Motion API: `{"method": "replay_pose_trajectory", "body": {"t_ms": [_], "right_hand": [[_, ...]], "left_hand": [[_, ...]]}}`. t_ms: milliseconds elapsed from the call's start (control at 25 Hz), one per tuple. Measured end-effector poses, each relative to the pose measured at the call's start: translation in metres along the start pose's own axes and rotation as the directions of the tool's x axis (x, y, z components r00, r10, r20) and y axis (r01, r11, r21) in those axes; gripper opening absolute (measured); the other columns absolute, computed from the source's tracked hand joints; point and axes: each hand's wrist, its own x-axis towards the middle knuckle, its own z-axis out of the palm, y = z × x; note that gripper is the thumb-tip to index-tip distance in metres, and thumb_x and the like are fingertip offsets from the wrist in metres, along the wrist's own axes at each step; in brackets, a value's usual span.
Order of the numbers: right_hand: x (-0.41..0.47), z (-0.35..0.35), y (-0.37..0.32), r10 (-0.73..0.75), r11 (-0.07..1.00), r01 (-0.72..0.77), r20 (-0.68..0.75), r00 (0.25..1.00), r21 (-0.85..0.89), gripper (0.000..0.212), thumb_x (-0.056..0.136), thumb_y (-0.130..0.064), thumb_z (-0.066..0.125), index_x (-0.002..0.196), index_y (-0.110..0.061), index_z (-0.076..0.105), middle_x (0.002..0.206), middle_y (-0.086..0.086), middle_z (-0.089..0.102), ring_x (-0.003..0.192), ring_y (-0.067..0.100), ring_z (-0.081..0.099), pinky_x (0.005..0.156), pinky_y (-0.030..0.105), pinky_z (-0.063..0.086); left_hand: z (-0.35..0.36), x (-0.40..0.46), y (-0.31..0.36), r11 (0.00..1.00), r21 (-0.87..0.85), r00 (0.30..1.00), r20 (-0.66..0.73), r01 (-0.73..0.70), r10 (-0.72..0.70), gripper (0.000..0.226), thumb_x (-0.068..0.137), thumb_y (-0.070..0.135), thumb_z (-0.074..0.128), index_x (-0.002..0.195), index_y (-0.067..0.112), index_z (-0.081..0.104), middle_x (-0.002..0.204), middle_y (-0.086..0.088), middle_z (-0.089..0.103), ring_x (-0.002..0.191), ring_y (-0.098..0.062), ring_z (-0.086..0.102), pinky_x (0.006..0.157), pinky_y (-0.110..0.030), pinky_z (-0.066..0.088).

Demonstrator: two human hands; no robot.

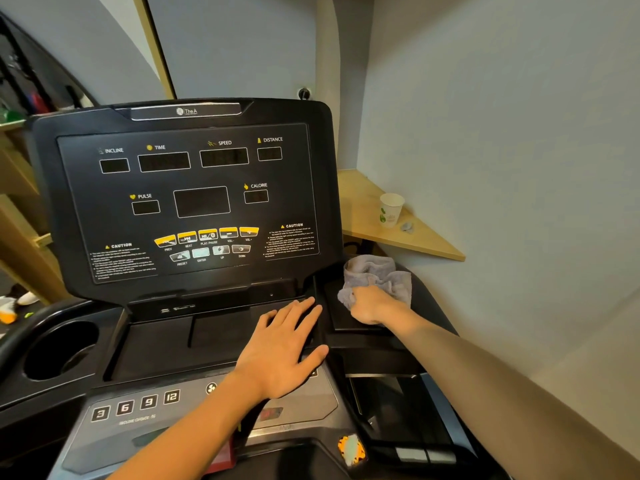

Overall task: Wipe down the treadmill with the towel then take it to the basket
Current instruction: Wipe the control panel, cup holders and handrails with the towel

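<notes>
The black treadmill console (194, 188) fills the middle of the head view, its display panels dark. My right hand (372, 306) grips a crumpled grey towel (377, 275) on the right-hand tray of the console, beside the screen's lower right corner. My left hand (287, 348) lies flat with fingers spread on the tray below the screen, just left of the right hand. The basket is not in view.
A paper cup (390, 209) stands on a wooden corner shelf (426, 240) by the wall, right of the console. A round cup holder (62, 351) sits at the console's left. Wooden shelving and shoes (27, 297) lie at the far left.
</notes>
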Motion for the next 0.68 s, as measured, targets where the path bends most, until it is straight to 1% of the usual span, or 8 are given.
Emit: {"method": "replay_pose_trajectory", "body": {"t_ms": [40,120,280,440,480,520,600,680], "right_hand": [[0.005,0.001,0.000,0.023,1.000,-0.022,0.023,0.999,-0.006,0.028,0.101,-0.017,0.043,0.120,-0.012,0.064,0.120,0.011,0.062,0.117,0.032,0.056,0.100,0.036,0.043],[0.011,0.002,-0.001,0.054,0.997,-0.049,0.079,0.995,-0.054,0.042,0.104,-0.018,0.042,0.143,-0.008,0.049,0.143,0.015,0.051,0.132,0.033,0.047,0.112,0.038,0.036],[0.004,-0.010,-0.012,0.107,0.990,-0.087,0.187,0.976,-0.111,0.050,0.106,-0.021,0.035,0.154,-0.010,0.032,0.160,0.013,0.030,0.146,0.033,0.030,0.120,0.039,0.025],[-0.001,-0.024,-0.017,0.157,0.987,-0.147,0.260,0.953,-0.059,0.056,0.107,-0.027,0.034,0.158,-0.012,0.019,0.164,0.015,0.019,0.149,0.036,0.022,0.119,0.041,0.022],[-0.004,-0.027,-0.018,0.170,0.985,-0.163,0.269,0.948,-0.050,0.056,0.106,-0.028,0.036,0.158,-0.015,0.019,0.164,0.014,0.019,0.149,0.036,0.023,0.118,0.041,0.023],[-0.009,-0.031,-0.020,0.157,0.988,-0.153,0.266,0.951,-0.035,0.054,0.105,-0.027,0.039,0.156,-0.014,0.027,0.161,0.015,0.028,0.146,0.036,0.030,0.115,0.041,0.028],[-0.023,-0.044,-0.023,0.109,0.994,-0.102,0.226,0.968,-0.041,0.042,0.102,-0.020,0.047,0.142,-0.008,0.049,0.145,0.018,0.050,0.134,0.036,0.047,0.103,0.041,0.039],[-0.039,-0.058,-0.024,0.084,0.995,-0.073,0.174,0.981,-0.071,0.038,0.100,-0.018,0.049,0.136,-0.007,0.054,0.138,0.017,0.056,0.128,0.036,0.052,0.094,0.040,0.041]], "left_hand": [[0.000,0.000,0.000,1.000,-0.001,1.000,0.001,0.002,-0.002,0.072,0.097,0.069,0.016,0.159,0.034,0.004,0.167,0.011,0.000,0.154,-0.014,0.004,0.122,-0.039,0.006],[0.000,0.000,0.000,1.000,-0.002,1.000,0.001,0.004,-0.004,0.072,0.097,0.068,0.016,0.159,0.034,0.004,0.167,0.012,0.000,0.154,-0.014,0.004,0.122,-0.039,0.005],[0.001,0.001,0.000,1.000,-0.006,1.000,0.000,0.002,-0.002,0.072,0.098,0.068,0.018,0.159,0.034,0.006,0.167,0.011,0.003,0.154,-0.015,0.006,0.122,-0.039,0.006],[-0.002,0.000,0.000,1.000,-0.006,1.000,-0.002,0.006,-0.006,0.072,0.097,0.068,0.018,0.159,0.034,0.007,0.167,0.011,0.004,0.153,-0.015,0.008,0.122,-0.040,0.008],[-0.002,0.000,0.001,1.000,-0.003,1.000,0.006,0.007,-0.007,0.072,0.097,0.068,0.018,0.159,0.034,0.007,0.167,0.012,0.003,0.153,-0.014,0.007,0.122,-0.040,0.008],[-0.003,0.000,0.001,1.000,-0.002,1.000,0.009,0.008,-0.008,0.072,0.097,0.068,0.019,0.159,0.034,0.006,0.167,0.012,0.003,0.153,-0.014,0.007,0.122,-0.040,0.008],[-0.003,0.000,0.001,1.000,-0.008,1.000,0.009,0.008,-0.008,0.071,0.097,0.068,0.019,0.159,0.034,0.006,0.167,0.012,0.003,0.153,-0.014,0.007,0.122,-0.040,0.007],[-0.004,0.000,0.000,1.000,-0.011,1.000,0.004,0.003,-0.003,0.072,0.097,0.068,0.019,0.159,0.034,0.007,0.167,0.011,0.004,0.153,-0.014,0.008,0.121,-0.040,0.009]]}}
